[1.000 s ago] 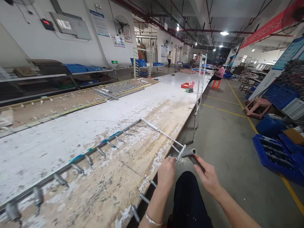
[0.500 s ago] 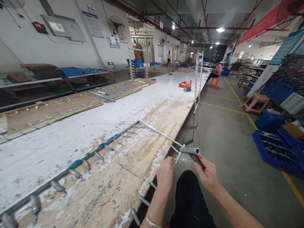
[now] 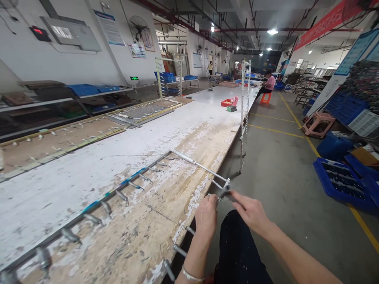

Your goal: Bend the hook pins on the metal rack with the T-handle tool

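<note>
A long metal frame (image 3: pixel 115 191) with several spring hooks along its rails lies on the worn table (image 3: pixel 142 232). Its end bar (image 3: pixel 204 167) reaches to the table's right edge, where my left hand (image 3: pixel 206 215) is closed at the near rail, just below the corner. What exactly the fingers pinch is mostly hidden. My right hand (image 3: pixel 251 213) grips the dark handle of a hammer-like tool (image 3: pixel 227 192), whose head is a short metal tube. Motion blurs that head, which is down at the frame's corner beside my left fingers; whether it touches cannot be made out.
Further hooked frames on boards (image 3: pixel 74 136) lie along the table's left side. An upright rack (image 3: pixel 244 114) stands at the right edge, with a red basket (image 3: pixel 229 103) beyond. Blue crates (image 3: pixel 339 181) are on the floor at right. A seated person (image 3: pixel 268 85) is farther back.
My right hand has moved left and the tool's head has swung down to the frame's corner. My left hand stays at the rail. The view has shifted slightly.
</note>
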`<state>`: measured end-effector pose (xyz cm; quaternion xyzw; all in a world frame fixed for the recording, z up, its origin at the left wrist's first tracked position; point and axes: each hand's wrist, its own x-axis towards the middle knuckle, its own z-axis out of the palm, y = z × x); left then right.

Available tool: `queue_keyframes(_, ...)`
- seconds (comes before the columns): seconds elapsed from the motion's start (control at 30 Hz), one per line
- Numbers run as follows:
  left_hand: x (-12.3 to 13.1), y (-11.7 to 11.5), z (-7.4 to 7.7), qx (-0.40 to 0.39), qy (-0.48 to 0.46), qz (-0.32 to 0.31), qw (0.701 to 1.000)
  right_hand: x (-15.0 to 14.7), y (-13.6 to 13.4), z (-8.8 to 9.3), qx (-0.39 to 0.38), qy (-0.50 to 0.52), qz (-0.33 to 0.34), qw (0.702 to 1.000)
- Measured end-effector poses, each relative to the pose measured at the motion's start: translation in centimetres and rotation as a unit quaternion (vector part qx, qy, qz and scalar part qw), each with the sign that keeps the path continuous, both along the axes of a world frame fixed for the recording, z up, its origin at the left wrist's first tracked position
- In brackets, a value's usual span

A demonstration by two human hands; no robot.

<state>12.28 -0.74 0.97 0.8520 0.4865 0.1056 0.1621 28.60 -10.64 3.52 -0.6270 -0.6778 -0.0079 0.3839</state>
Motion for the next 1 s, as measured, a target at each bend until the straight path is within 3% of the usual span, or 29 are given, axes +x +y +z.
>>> queue_keyframes(0.1, 0.1, 0.1, -0.1, -0.002, 0.004, -0.003, 1.0, 0.3, 0.1, 0.7, -0.062, -0.03, 0.006, 0.998)
queue_keyframes(0.2, 0.1, 0.1, -0.1, -0.003, 0.007, 0.002, 1.0, 0.6, 0.1, 0.8, 0.018, 0.019, -0.015, 1.0)
queue_keyframes(0.3, 0.1, 0.0, 0.1, -0.005, 0.011, 0.005, 1.0, 0.5, 0.1, -0.3, 0.073, 0.028, -0.032, 0.996)
queue_keyframes(0.4, 0.0, 0.0, 0.1, -0.006, 0.015, -0.001, 1.0, 0.5, 0.3, -0.9, -0.016, -0.017, -0.006, 1.0)
queue_keyframes(0.47, 0.0, 0.1, 0.1, -0.004, 0.016, -0.003, 1.0, 0.6, 0.2, -0.6, -0.031, -0.016, -0.003, 0.999)
queue_keyframes(0.63, 0.0, 0.1, 0.0, 0.001, 0.011, 0.001, 1.0, 0.5, 0.1, -0.6, 0.101, 0.044, -0.06, 0.992)
queue_keyframes(0.8, 0.0, 0.1, 0.5, -0.014, 0.018, 0.004, 1.0, 0.6, 0.2, -1.4, -0.003, 0.003, -0.013, 1.0)
queue_keyframes(0.93, 0.0, 0.0, 0.7, -0.012, 0.025, 0.007, 1.0, 0.7, 0.2, -1.3, 0.084, 0.058, -0.068, 0.992)
queue_keyframes(1.0, 0.0, 0.1, 0.8, -0.015, 0.028, 0.007, 0.999, 0.6, 0.2, -1.7, 0.088, 0.05, -0.066, 0.993)
